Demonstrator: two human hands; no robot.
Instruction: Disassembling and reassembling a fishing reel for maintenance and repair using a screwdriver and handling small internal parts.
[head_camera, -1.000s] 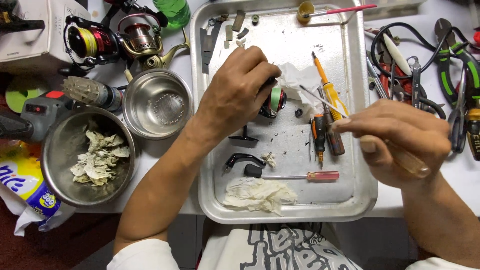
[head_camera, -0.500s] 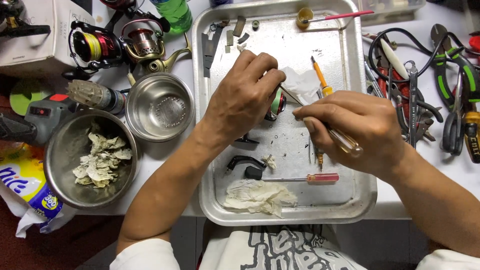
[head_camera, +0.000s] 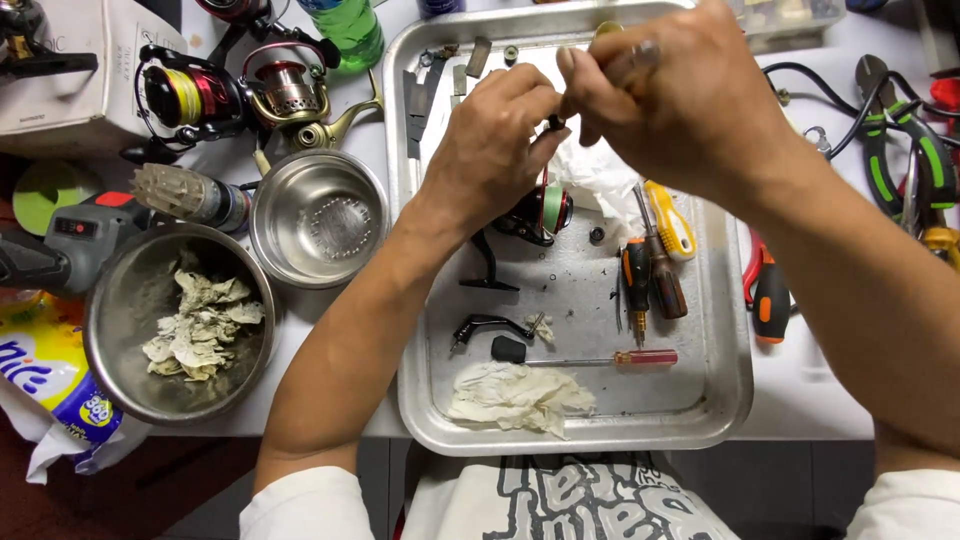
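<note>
Head view: both hands are meeting over the upper half of a metal tray (head_camera: 735, 400) on the bench. Left hand (head_camera: 490, 150) is curling narrow, fingertips pinching a small dark part (head_camera: 553, 122); the rest of it is hidden by the fingers. Right hand (head_camera: 665, 95) is closing around a slim tool (head_camera: 640, 55) whose tip is pointing at that same part, so both hands are working on one small piece held in the air. Below them a reel body (head_camera: 540, 212), dark with a green and red band, is lying on the tray just beside white tissue (head_camera: 600, 180). Screwdrivers (head_camera: 655, 265) are lying near it, a loose handle (head_camera: 485, 328) and a wad of rag (head_camera: 515, 398) nearer the tray's front edge. Off the tray, left: two steel bowls (head_camera: 318, 215), one holding used wipes (head_camera: 200, 320), and whole reels (head_camera: 235, 90) behind.

Judgement: this looks like the strip-down or cleaning step, one small part being picked or loosened. Next move likely calls for a steady pinch and a light, well-aimed tool tip, kept over the tray so anything dropped lands there.
</note>
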